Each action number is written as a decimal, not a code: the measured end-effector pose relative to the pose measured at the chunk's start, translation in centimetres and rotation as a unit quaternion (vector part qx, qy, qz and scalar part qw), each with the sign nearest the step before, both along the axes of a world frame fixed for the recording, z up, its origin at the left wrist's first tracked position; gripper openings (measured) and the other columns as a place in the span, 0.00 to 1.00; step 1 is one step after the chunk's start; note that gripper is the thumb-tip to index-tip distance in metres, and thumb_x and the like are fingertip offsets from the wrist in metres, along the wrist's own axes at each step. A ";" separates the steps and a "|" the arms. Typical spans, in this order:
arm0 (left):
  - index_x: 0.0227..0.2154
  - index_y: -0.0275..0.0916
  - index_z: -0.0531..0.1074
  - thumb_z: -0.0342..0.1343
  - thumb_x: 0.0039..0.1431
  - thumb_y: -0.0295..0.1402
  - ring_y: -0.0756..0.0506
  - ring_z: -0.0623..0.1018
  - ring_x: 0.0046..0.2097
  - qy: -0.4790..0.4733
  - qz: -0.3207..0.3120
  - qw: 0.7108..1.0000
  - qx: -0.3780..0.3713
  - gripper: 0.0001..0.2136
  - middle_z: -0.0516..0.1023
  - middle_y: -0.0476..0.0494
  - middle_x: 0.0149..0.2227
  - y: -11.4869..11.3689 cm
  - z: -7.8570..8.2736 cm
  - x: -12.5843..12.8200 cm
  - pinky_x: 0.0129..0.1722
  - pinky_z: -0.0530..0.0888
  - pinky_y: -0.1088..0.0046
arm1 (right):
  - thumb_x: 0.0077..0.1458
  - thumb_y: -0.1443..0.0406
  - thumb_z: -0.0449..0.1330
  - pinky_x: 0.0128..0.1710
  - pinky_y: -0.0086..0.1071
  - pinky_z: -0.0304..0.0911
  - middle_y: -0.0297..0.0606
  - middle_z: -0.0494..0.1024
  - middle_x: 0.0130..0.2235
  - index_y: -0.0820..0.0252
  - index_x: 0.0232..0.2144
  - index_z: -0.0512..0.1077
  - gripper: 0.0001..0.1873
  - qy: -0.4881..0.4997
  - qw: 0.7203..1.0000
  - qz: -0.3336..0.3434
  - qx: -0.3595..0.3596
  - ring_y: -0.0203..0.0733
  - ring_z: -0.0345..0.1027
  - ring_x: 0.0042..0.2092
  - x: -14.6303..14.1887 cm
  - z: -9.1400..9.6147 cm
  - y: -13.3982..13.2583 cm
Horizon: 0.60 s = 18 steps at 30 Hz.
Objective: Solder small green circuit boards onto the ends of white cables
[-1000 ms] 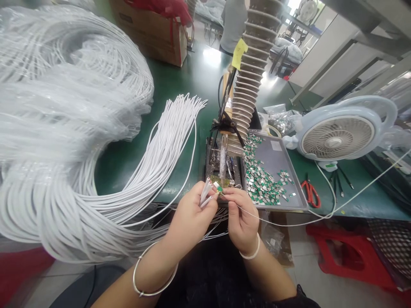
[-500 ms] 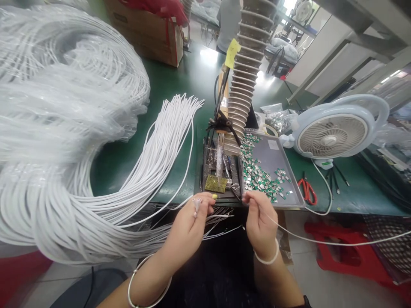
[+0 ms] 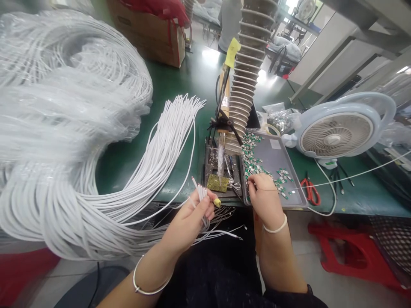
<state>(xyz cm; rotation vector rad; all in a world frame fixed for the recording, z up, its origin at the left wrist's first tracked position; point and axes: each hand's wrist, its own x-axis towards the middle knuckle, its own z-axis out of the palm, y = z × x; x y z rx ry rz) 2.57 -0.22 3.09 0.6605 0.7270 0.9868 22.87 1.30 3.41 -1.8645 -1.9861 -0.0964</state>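
My left hand (image 3: 191,216) is closed around several white cables (image 3: 203,194) whose stripped ends point up and away from me. A yellow wrap (image 3: 217,202) covers one of its fingertips. Over the left side of a grey tray (image 3: 297,188), my right hand (image 3: 265,194) has its fingers pinched together among small green-and-silver connectors (image 3: 253,164). A thin pale wire (image 3: 346,176) runs from this hand off to the right. Whether a connector is also between the fingertips is hidden. A soldering iron (image 3: 224,107) is clamped tip-down above a yellowish sponge (image 3: 217,183), between my hands.
A large bundle of white cables (image 3: 154,167), partly wrapped in plastic, fills the left. A ribbed exhaust hose (image 3: 245,85) hangs behind the iron. Right of the tray are red-handled cutters (image 3: 311,191) and a fan (image 3: 334,134). A red stool (image 3: 349,248) stands below.
My right hand has moved forward from the tray's front edge to over the connectors, the wire trailing higher. My left hand has turned, so the cable ends now stand up in view.
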 end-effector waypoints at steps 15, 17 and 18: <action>0.32 0.39 0.64 0.57 0.54 0.39 0.55 0.58 0.21 0.061 0.021 0.998 0.009 0.10 0.60 0.58 0.21 -0.3 -0.7 0.9 0.22 0.56 0.77 | 0.58 0.67 0.51 0.30 0.30 0.63 0.34 0.71 0.29 0.58 0.33 0.67 0.06 0.318 0.946 0.017 0.056 0.35 0.66 0.30 -3.0 1.2 -3.3; 0.31 0.39 0.62 0.57 0.54 0.39 0.56 0.57 0.21 0.057 0.036 0.998 0.006 0.11 0.59 0.58 0.22 -0.4 -0.6 1.3 0.21 0.54 0.78 | 0.58 0.66 0.52 0.26 0.28 0.63 0.32 0.70 0.27 0.58 0.32 0.67 0.05 0.371 0.928 0.012 0.037 0.33 0.64 0.27 -3.7 1.0 -3.7; 0.31 0.39 0.62 0.56 0.55 0.39 0.56 0.56 0.21 0.060 0.038 0.997 0.009 0.11 0.59 0.58 0.23 -0.4 -0.6 1.5 0.21 0.54 0.78 | 0.58 0.65 0.52 0.25 0.27 0.63 0.31 0.69 0.26 0.59 0.32 0.67 0.05 0.391 0.920 0.013 0.030 0.33 0.64 0.26 -3.9 0.9 -3.8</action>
